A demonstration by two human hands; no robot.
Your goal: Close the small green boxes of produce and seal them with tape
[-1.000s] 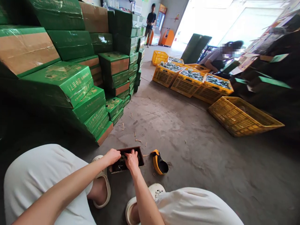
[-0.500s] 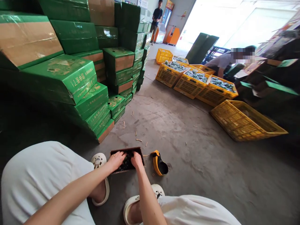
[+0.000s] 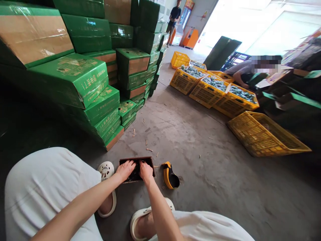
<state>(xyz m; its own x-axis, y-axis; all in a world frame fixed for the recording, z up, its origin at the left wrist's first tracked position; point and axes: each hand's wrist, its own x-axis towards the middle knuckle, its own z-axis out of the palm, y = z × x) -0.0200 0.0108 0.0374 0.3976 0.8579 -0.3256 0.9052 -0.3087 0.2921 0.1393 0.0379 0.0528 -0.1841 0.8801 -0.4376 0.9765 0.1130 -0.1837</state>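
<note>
Dark box (image 3: 149, 160), half-bent fingers (image 3: 130, 164) inside

The open rectangular brown cardboard box (image 3: 139, 158) sits on the grey concrete floor (image 3: 200, 180), the left hand (image 3: 126, 171) reaching into its left part and the right hand (image 3: 146, 170) into its right. Just right of the box lies a yellow-and-black curved tool (image 3: 167, 178). Near its left side is a white clog (image 3: 106, 171); on its near side, slightly right, another white clog (image 3: 170, 203). Stacked green-and-brown cardboard cartons (image 3: 95, 78) stand beyond it leftward. Well beyond it rightward are yellow slatted plastic crates (image 3: 184, 81), a crouching person (image 3: 237, 69) behind them.
</note>
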